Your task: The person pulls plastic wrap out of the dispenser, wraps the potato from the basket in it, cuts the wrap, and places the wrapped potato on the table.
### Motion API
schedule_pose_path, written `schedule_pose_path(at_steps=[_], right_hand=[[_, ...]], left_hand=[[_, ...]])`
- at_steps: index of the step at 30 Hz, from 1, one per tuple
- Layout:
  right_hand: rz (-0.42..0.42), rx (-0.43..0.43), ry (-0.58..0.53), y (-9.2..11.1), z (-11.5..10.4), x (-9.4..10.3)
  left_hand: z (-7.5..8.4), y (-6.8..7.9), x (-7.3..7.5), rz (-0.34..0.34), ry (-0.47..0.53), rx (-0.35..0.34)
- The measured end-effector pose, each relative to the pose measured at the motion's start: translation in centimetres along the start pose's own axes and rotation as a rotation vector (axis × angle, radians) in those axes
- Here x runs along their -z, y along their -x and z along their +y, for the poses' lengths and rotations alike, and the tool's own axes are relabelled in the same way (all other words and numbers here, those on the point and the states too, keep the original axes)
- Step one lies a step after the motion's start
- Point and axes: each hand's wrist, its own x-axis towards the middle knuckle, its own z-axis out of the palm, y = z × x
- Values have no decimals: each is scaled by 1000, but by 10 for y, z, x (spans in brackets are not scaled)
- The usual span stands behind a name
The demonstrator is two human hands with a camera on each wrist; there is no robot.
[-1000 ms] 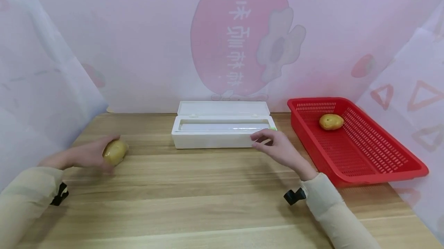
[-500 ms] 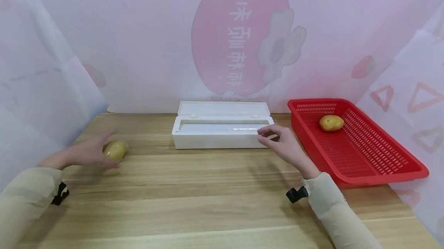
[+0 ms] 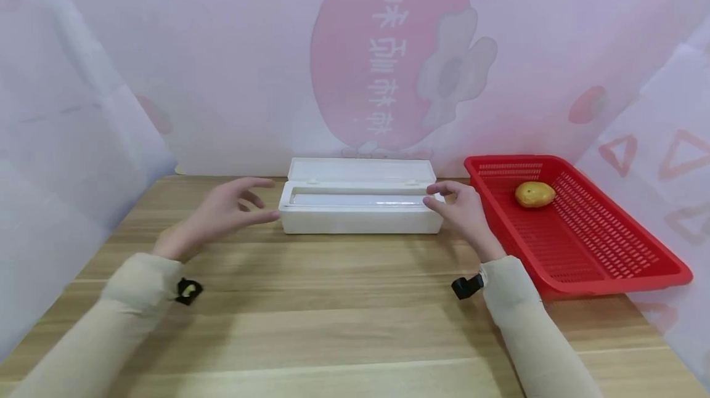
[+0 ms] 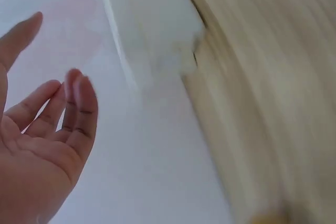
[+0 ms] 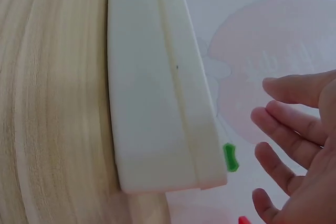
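A long white box [image 3: 360,220], like a cling film dispenser, stands at the back of the table with its lid [image 3: 360,171] tipped back. Something white and shiny lies in its long opening. My left hand [image 3: 224,210] is at the box's left end, thumb and fingers spread apart and holding nothing. At the right end is my right hand [image 3: 463,210], fingers loosely bent. The right wrist view shows a gap between its thumb and fingers, with a small green piece [image 5: 231,157] at the box's end. A blurred yellowish thing [image 4: 270,219] shows at the left wrist view's bottom edge.
A red perforated basket [image 3: 616,289] stands at the right of the wooden table [image 3: 344,318], with a potato [image 3: 535,194] inside. Behind the box rises a pink printed backdrop [image 3: 249,77], with pale sheets at both sides.
My left hand has let go of the potato on the left and moved right to the box; that potato is hidden in the head view. My right hand has shifted slightly right and up.
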Motion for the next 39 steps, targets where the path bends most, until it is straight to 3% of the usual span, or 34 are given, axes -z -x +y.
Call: schedule_pose_path(at_steps=[6, 11, 16, 22, 29, 39], right_hand=[[-48, -122, -59, -6, 11, 3], [-93, -139, -107, -7, 21, 5], [-101, -141, -114, -8, 31, 8], [-106, -144, -84, -10, 37, 9], [-149, -90, -34, -14, 43, 9], [-164, 5, 14, -16, 42, 7]], left_hand=[[1, -21, -34, -1, 166, 55], [-6, -30, -45, 7, 274, 107], [-9, -38, -51, 7, 311, 124], [-10, -42, -55, 31, 303, 141], [-9, -42, -56, 25, 203, 149], [-5, -45, -65, 135, 91, 66]])
